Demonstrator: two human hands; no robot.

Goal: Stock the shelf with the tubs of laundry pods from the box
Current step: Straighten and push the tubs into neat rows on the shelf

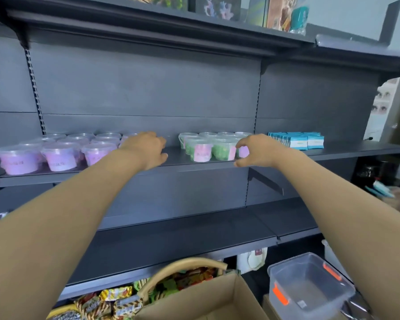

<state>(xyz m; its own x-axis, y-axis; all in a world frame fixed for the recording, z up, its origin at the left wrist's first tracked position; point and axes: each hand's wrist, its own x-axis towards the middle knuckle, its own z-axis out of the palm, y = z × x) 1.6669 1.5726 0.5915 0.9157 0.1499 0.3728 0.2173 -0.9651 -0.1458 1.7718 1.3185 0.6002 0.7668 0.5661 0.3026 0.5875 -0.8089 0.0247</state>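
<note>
My right hand (252, 150) curls its fingers round the end green tub (243, 151) at the shelf (176, 158) front. My left hand (146, 148) lies knuckles-up beside the purple tubs (60, 155), fingers bent, and I cannot tell whether they hold 1. With the box (208, 301) below, I should slide each tub flush against its row, label forward, before letting go.

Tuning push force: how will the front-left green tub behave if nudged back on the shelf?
Likely slides rather than tips: the green tub looks squat, on a smooth shelf. Probably light; pods show through thin clear walls, which may flex under a squeeze. The tubs behind it sit close, so it may shove them.
</note>
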